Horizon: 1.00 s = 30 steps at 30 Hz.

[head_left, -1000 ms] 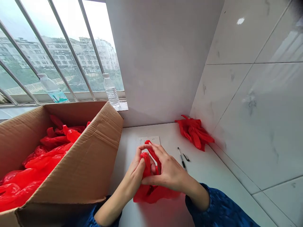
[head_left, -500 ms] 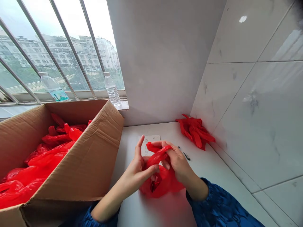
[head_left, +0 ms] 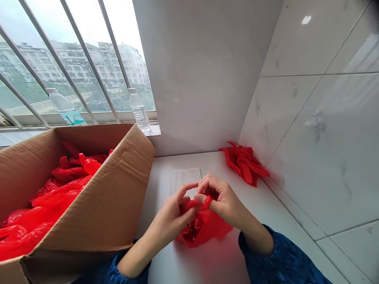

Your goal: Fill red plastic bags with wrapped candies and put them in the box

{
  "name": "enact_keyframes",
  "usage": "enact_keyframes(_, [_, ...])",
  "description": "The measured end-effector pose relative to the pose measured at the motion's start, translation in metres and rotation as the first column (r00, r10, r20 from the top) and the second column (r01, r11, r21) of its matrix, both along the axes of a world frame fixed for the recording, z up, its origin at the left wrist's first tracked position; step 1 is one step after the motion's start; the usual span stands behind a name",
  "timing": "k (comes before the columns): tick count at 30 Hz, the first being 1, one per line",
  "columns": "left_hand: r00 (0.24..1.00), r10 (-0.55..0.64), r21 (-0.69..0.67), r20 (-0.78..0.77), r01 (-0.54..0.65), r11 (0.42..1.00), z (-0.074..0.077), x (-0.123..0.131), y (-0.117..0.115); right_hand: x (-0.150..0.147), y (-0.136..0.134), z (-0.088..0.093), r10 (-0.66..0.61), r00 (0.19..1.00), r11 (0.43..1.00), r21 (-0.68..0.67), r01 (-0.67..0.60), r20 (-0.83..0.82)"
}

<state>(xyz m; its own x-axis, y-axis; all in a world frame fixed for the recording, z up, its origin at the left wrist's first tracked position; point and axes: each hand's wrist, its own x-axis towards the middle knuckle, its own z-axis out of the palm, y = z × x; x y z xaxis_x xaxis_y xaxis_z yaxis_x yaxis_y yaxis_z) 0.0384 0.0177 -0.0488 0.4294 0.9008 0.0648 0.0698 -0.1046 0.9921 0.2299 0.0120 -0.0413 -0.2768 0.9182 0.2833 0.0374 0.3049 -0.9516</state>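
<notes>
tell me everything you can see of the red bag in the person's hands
The red bag looks like thin, soft, slightly see-through plastic. Its upper part is gathered into a narrow, twisted strand, held between the fingers and thumbs of the left hand and right hand. Below, the loose body spreads out, wrinkled, low over the white table, with a reddish tint on the surface nearby. A dark, glossy patch shows at its left; whether that is contents or inner surface is unclear.

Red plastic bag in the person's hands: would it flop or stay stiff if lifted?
The red bag would probably flop, since its thin film bunches softly between the left hand and right hand. It may be slightly slippery, given its glossy patches. Weight is hard to judge.
</notes>
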Motion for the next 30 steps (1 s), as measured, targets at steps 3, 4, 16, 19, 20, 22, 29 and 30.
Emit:
enact_keyframes(3, [0.998, -0.007, 0.002, -0.059, 0.008, 1.0, 0.0, -0.001, 0.001, 0.0, -0.004, 0.002, -0.055, 0.996, 0.994, 0.099, 0.047, 0.072])
enact_keyframes(4, [1.0, -0.014, -0.03, -0.004, 0.013, 0.999, 0.002, -0.001, 0.002, 0.001, -0.004, 0.003, -0.09, 0.99, 0.986, 0.153, 0.073, 0.106])
enact_keyframes(16, [0.715, 0.467, -0.438, 0.521, -0.246, 0.865, -0.002, 0.006, 0.012, 0.022, -0.009, 0.011, -0.531, 0.819, 0.541, 0.831, 0.13, 0.218])
enact_keyframes(19, [0.596, 0.603, -0.475, 0.53, -0.38, 0.793, -0.012, 0.004, 0.028, 0.049, -0.013, 0.02, -0.552, 0.792, 0.611, 0.773, 0.172, 0.26])
enact_keyframes(20, [0.571, 0.636, -0.491, 0.519, -0.41, 0.768, -0.016, 0.002, 0.033, 0.06, -0.014, 0.021, -0.554, 0.785, 0.647, 0.737, 0.197, 0.277])
enact_keyframes(22, [0.545, 0.676, -0.512, 0.496, -0.446, 0.735, -0.022, 0.0, 0.041, 0.082, -0.014, 0.023, -0.551, 0.773, 0.721, 0.646, 0.25, 0.315])
enact_keyframes(29, [0.515, 0.71, -0.432, 0.481, -0.565, 0.703, -0.025, -0.006, 0.064, 0.093, 0.013, 0.007, -0.28, 0.873, 0.96, 0.083, 0.269, 0.4])
enact_keyframes(30, [0.52, 0.697, -0.392, 0.494, -0.582, 0.712, -0.022, -0.004, 0.066, 0.087, 0.018, 0.005, -0.204, 0.914, 0.976, -0.003, 0.219, 0.351])
